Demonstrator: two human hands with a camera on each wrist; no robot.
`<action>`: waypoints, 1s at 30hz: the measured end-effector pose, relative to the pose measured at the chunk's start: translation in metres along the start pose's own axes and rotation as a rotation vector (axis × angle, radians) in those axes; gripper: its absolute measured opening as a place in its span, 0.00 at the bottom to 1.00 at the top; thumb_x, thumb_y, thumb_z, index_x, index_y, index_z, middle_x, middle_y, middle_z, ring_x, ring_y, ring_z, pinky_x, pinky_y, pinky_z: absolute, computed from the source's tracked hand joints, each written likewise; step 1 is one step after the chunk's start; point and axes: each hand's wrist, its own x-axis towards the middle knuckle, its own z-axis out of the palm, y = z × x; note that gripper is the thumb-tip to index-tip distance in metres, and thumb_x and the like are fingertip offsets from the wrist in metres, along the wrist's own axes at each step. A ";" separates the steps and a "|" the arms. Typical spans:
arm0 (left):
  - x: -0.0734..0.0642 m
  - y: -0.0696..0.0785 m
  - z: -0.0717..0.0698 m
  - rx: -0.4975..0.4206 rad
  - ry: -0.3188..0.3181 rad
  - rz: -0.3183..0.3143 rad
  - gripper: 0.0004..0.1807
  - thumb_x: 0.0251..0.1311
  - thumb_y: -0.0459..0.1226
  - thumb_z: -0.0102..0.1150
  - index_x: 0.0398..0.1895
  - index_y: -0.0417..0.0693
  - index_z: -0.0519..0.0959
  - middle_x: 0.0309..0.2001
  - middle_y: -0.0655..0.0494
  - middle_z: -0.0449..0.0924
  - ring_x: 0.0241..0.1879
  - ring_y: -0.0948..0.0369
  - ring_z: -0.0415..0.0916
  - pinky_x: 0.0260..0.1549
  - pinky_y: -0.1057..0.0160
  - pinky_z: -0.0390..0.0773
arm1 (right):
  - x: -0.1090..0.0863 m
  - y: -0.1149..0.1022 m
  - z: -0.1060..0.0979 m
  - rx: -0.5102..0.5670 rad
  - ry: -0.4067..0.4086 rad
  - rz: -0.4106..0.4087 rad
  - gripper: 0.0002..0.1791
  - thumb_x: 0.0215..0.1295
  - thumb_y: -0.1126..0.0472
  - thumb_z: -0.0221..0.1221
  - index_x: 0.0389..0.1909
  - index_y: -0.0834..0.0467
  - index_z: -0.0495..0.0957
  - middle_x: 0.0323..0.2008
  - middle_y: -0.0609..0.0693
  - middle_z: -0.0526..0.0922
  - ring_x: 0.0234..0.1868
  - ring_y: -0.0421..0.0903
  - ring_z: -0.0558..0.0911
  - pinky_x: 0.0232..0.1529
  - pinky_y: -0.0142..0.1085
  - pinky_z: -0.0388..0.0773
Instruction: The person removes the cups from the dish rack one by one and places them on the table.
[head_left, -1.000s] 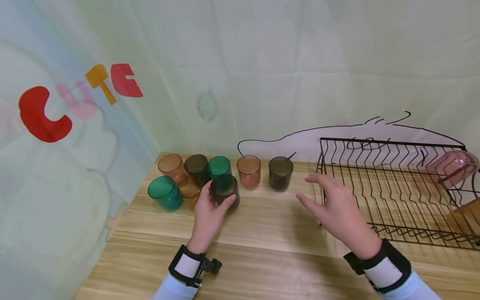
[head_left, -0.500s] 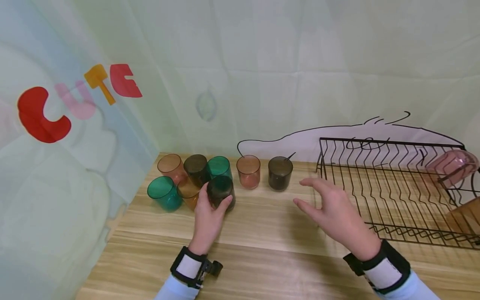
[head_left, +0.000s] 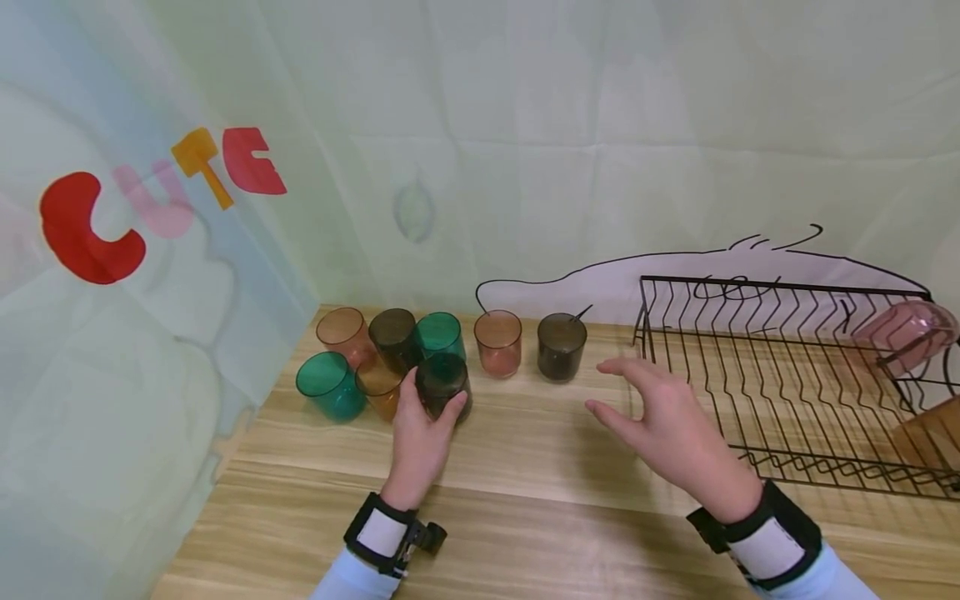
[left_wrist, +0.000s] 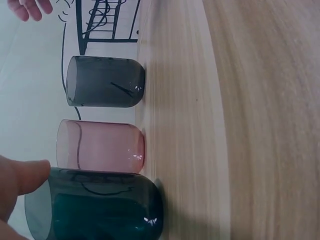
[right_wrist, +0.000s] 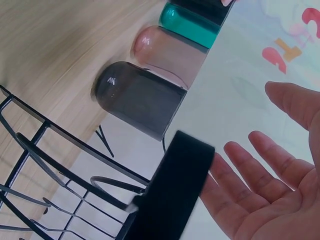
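Note:
My left hand grips a dark grey tinted glass between thumb and fingers; it stands upright on the table at the front of the group. In the left wrist view this glass looks greenish because a green one shows through it. Behind it stands a green glass, with an orange glass close to its left. To the right are a pink glass and another grey glass. My right hand hovers beside the rack's left end, thumb and fingers apart, holding nothing.
A black wire dish rack takes up the right side, with a pink glass tilted at its far right. At the left stand a teal glass, a pink glass and a dark glass. A printed curtain hangs behind.
The grey glass in my left hand has shifted slightly left and toward me, overlapping the green one less. My right hand has drifted a little left.

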 end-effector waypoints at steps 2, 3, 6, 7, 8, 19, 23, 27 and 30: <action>0.000 0.001 0.000 0.007 -0.003 -0.006 0.43 0.55 0.49 0.63 0.68 0.42 0.54 0.64 0.44 0.65 0.65 0.53 0.64 0.64 0.49 0.65 | 0.000 0.000 -0.001 0.000 0.000 -0.002 0.26 0.56 0.45 0.64 0.54 0.53 0.75 0.54 0.50 0.79 0.58 0.50 0.76 0.57 0.47 0.73; -0.001 0.002 0.000 0.010 -0.005 -0.010 0.44 0.55 0.50 0.63 0.69 0.41 0.53 0.64 0.44 0.64 0.65 0.53 0.63 0.64 0.49 0.65 | 0.000 0.000 -0.001 -0.001 -0.001 -0.004 0.27 0.56 0.46 0.64 0.54 0.53 0.75 0.54 0.50 0.79 0.57 0.50 0.76 0.57 0.47 0.73; -0.001 0.005 -0.001 0.018 -0.011 -0.021 0.47 0.54 0.51 0.64 0.70 0.41 0.51 0.67 0.42 0.61 0.67 0.52 0.61 0.64 0.50 0.63 | 0.001 0.000 -0.002 -0.005 0.005 -0.011 0.27 0.56 0.46 0.64 0.54 0.54 0.75 0.53 0.50 0.79 0.57 0.50 0.76 0.57 0.47 0.74; -0.001 0.007 -0.002 0.018 -0.013 -0.023 0.48 0.54 0.51 0.64 0.70 0.41 0.50 0.68 0.41 0.59 0.67 0.52 0.60 0.65 0.49 0.62 | 0.001 0.000 -0.003 -0.009 0.006 -0.013 0.27 0.56 0.46 0.64 0.54 0.54 0.75 0.53 0.50 0.79 0.57 0.50 0.77 0.56 0.46 0.74; -0.002 0.009 -0.003 0.021 -0.014 -0.025 0.49 0.54 0.51 0.64 0.71 0.41 0.50 0.69 0.41 0.57 0.68 0.52 0.58 0.65 0.49 0.61 | 0.001 0.000 -0.003 -0.012 0.008 -0.016 0.27 0.55 0.46 0.64 0.53 0.55 0.75 0.53 0.50 0.79 0.56 0.50 0.77 0.56 0.46 0.74; -0.004 0.033 -0.017 -0.057 -0.014 0.033 0.46 0.57 0.50 0.61 0.72 0.42 0.48 0.72 0.47 0.51 0.72 0.59 0.50 0.68 0.54 0.57 | 0.000 0.002 -0.015 -0.030 0.058 -0.042 0.26 0.56 0.49 0.65 0.53 0.55 0.75 0.51 0.51 0.80 0.54 0.50 0.79 0.53 0.46 0.76; -0.003 0.042 -0.022 -0.063 0.004 0.080 0.44 0.58 0.50 0.59 0.72 0.44 0.50 0.72 0.49 0.52 0.72 0.60 0.50 0.68 0.54 0.57 | 0.002 0.005 -0.028 -0.059 0.102 -0.039 0.26 0.56 0.48 0.65 0.54 0.55 0.75 0.51 0.51 0.80 0.54 0.50 0.79 0.53 0.47 0.76; -0.001 0.053 -0.026 -0.033 0.019 0.143 0.42 0.58 0.52 0.58 0.71 0.48 0.52 0.72 0.54 0.54 0.71 0.60 0.52 0.67 0.52 0.60 | 0.003 0.012 -0.046 -0.089 0.166 -0.031 0.27 0.55 0.49 0.66 0.54 0.56 0.75 0.51 0.53 0.80 0.48 0.50 0.80 0.52 0.47 0.76; 0.000 0.063 -0.027 -0.021 0.023 0.203 0.40 0.59 0.52 0.57 0.71 0.51 0.55 0.71 0.55 0.56 0.70 0.60 0.54 0.66 0.51 0.60 | 0.003 0.018 -0.062 -0.116 0.222 -0.021 0.27 0.54 0.51 0.67 0.53 0.57 0.76 0.50 0.55 0.81 0.44 0.51 0.81 0.50 0.48 0.76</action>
